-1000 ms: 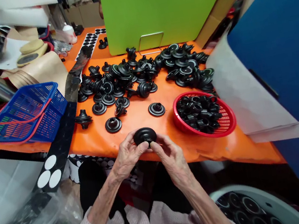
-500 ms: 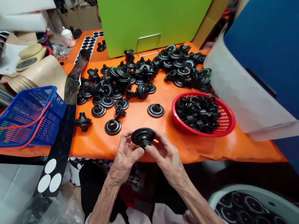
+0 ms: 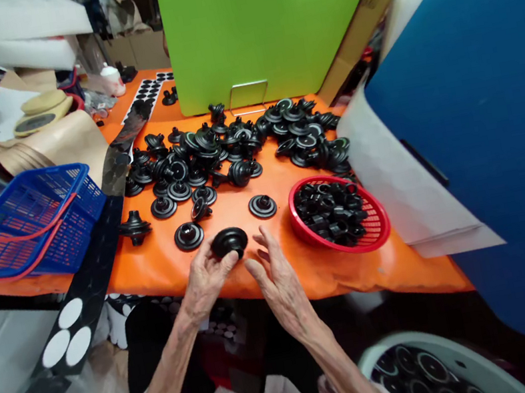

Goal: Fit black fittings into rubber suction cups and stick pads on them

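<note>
My left hand (image 3: 207, 275) grips a round black stepped disc part (image 3: 229, 240) by its edge, thumb in front, just over the table's near edge. Beside it, my right hand (image 3: 277, 282) is apart from the part, its fingers spread and holding nothing. A single black disc with a central stub (image 3: 263, 205) lies on the table beyond my right hand. Another such disc (image 3: 189, 235) rests beyond my left hand. To the right stands a red basket (image 3: 382, 216) full of short black tubular pieces (image 3: 330, 208).
Black disc parts (image 3: 207, 142) are heaped on the orange table (image 3: 173, 266). A blue basket (image 3: 66, 238) with red handles stands left, beside a black strip with white circles (image 3: 70, 313). A green board (image 3: 272, 18) rises behind; a grey tub (image 3: 367, 361) of black discs sits lower right.
My right hand has let go of the disc part and opened. The part stays in my left hand, now tilted differently. The whole view has shifted slightly.
</note>
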`<state>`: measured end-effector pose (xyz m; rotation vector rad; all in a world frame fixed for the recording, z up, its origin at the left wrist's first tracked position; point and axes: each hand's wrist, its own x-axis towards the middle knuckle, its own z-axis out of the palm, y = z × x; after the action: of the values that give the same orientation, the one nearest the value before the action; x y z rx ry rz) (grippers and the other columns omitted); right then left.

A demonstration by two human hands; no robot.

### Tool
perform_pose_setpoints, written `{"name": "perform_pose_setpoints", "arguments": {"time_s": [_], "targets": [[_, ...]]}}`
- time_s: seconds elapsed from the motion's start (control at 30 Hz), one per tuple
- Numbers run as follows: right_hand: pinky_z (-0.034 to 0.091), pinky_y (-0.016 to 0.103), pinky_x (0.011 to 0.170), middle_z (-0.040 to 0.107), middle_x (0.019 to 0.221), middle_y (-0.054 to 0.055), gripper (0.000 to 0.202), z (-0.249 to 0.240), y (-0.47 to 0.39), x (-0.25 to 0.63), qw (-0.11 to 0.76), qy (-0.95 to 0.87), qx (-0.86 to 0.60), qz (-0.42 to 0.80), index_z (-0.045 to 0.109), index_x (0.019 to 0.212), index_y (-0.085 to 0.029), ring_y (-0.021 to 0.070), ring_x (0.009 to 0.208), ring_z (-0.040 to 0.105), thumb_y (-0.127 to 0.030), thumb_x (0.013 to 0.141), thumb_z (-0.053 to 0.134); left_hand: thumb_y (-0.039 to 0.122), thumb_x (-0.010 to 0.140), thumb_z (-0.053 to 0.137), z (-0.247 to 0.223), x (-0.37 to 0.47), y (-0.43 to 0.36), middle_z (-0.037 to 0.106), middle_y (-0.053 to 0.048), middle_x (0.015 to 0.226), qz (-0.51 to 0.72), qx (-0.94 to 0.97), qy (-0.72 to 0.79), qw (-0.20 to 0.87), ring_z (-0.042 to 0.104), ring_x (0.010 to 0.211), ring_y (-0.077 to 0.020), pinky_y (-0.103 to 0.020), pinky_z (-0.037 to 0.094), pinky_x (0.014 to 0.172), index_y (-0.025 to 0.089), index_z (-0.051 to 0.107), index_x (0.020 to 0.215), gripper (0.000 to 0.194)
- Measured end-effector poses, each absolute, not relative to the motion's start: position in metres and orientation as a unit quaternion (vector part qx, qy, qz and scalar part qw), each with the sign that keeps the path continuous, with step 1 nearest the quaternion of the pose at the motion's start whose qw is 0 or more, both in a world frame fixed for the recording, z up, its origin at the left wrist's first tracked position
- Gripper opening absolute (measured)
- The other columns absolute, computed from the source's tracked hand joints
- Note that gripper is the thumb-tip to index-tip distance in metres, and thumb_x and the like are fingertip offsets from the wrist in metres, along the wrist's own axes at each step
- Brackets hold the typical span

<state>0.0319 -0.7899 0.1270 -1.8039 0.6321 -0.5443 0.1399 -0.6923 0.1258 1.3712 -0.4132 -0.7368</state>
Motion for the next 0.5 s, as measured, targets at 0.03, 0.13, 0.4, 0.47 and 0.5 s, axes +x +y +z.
{"name": "perform_pose_setpoints", "arguments": {"time_s": [0.03,0.13,0.4,0.47,0.5], "targets": [[0.051,0.051,0.095,0.055,0.133,0.016,0.052,0.128,-0.791,0.029,0.500,0.276,-0.783,-0.245,0.046,0.133,-0.020,0.0273,0.112,0.060,-0.048,0.090,0.051,0.040,0.077,0.070,0.127,0.149,-0.696,0.062,-0.011,0.117,-0.287,0.662,-0.201,0.663,0.058,0.113,-0.0265,-0.040,0.043,0.101,0.017,0.055,0.116,0.048],[0.055,0.043,0.085,0.064,0.110,0.011,0.028,0.139,-0.800,0.014,0.370,0.250,-0.838,-0.313,0.059,0.115,-0.021,0.0241,0.096,0.063,-0.035,0.093,0.048,0.042,0.070,0.075,0.133,0.168,-0.713,0.057,-0.017,0.121,-0.076,0.802,-0.252,0.536,0.049,0.120,-0.0369,-0.053,0.034,0.105,0.016,0.055,0.121,0.061],[0.045,0.053,0.086,0.058,0.101,0.014,0.032,0.164,-0.897,0.008,0.045,0.288,-0.899,-0.328,0.061,0.118,-0.018,0.0293,0.096,0.052,-0.026,0.092,0.043,0.025,0.076,0.068,0.121,0.169,-0.808,0.053,-0.019,0.125,-0.089,0.788,-0.378,0.477,0.039,0.127,-0.0411,-0.053,0.028,0.106,0.017,0.062,0.110,0.035],[0.044,0.052,0.084,0.058,0.099,0.015,0.030,0.158,-0.915,0.013,0.023,0.292,-0.912,-0.286,0.064,0.110,-0.016,0.0298,0.093,0.051,-0.028,0.091,0.043,0.019,0.073,0.069,0.114,0.170,-0.822,0.049,-0.021,0.131,-0.132,0.780,-0.361,0.495,0.031,0.131,-0.0450,-0.058,0.023,0.107,0.015,0.063,0.103,0.030],[0.044,0.051,0.082,0.059,0.097,0.014,0.029,0.155,-0.921,0.015,0.021,0.292,-0.916,-0.273,0.065,0.106,-0.016,0.0295,0.092,0.051,-0.028,0.091,0.043,0.017,0.073,0.068,0.111,0.170,-0.824,0.049,-0.021,0.130,-0.144,0.775,-0.358,0.501,0.031,0.131,-0.0451,-0.059,0.022,0.107,0.015,0.064,0.100,0.027]]}}
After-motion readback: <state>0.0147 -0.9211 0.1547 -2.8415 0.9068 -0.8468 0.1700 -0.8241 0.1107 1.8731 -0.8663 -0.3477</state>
